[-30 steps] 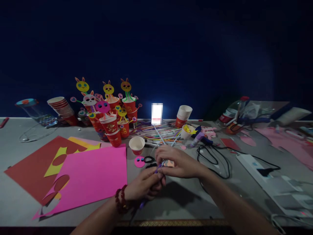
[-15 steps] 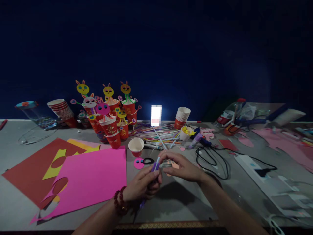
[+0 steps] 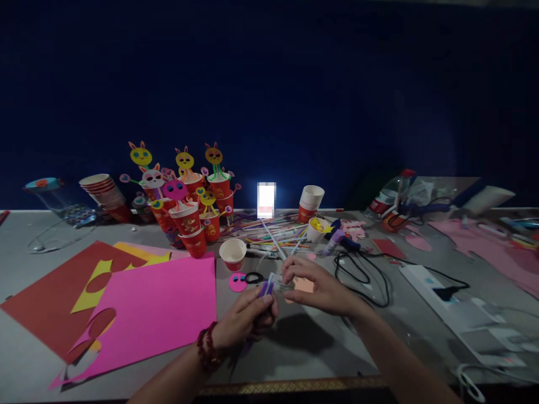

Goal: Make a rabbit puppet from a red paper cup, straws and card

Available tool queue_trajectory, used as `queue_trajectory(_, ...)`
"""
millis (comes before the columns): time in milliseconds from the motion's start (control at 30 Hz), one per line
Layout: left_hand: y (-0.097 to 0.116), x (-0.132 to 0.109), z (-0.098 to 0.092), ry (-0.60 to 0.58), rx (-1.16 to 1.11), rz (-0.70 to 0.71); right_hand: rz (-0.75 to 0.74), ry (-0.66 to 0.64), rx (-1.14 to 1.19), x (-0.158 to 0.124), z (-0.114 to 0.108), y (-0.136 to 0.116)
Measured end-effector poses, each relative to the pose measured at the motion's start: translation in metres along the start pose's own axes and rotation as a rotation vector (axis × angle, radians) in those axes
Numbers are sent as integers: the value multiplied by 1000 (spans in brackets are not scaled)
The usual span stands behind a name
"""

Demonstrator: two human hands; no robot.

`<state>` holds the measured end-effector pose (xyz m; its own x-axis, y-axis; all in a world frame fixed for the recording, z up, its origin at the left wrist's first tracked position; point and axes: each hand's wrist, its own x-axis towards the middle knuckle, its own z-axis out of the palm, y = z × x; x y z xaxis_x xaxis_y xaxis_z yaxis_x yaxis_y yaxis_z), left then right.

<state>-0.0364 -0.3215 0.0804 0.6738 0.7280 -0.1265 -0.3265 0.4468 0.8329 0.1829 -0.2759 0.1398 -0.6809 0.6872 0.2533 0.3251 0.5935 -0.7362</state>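
Observation:
My left hand [image 3: 252, 314], with a dark red bead bracelet at the wrist, is closed round a small bundle of purple and white drinking straws [image 3: 266, 288]. Its upper ends poke out above the thumb, and the lower part runs down behind the fingers. My right hand [image 3: 314, 285] is just to the right, fingers curled, holding what looks like clear tape [image 3: 277, 280] against the straw ends. Its exact outline is hard to make out. Behind the left hand lie a pink paper disc [image 3: 238, 282] with eyes and a black ring [image 3: 254, 278].
Decorated red paper cups [image 3: 185, 219] with rabbit faces stand at back left. Coloured paper sheets [image 3: 168, 308] cover the left. An open paper cup [image 3: 233, 253], scattered straws and pens [image 3: 273, 233] and a glowing screen [image 3: 266, 200] lie ahead. Black cable [image 3: 381, 303] and a power strip [image 3: 438, 314] are right.
My right hand has shifted slightly right, away from the straw tips, and the clear tape now shows between the hands. The left hand keeps its grip on the straws. The view has shifted slightly.

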Motion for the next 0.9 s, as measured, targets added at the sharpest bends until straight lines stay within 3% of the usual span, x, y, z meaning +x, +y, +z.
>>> queue_trajectory(233, -3, -1, 2, 72, 132, 33, -16, 59, -168, 4, 1, -3)
queue_trajectory(500, 3, -3, 9, 61, 637, 204, -32, 44, -259, 5, 7, -7)
queue_trajectory(633, 10, -4, 14, 14, 973, 242, -42, -45, -120, 4, 8, 1)
queue_trajectory(767, 5, -3, 18, -56, 1168, 192, -48, -174, 131, 9, -1, 6)
queue_trajectory(900, -4, -1, 17, -43, 1241, 153, 65, -218, 93, 17, -3, -3)
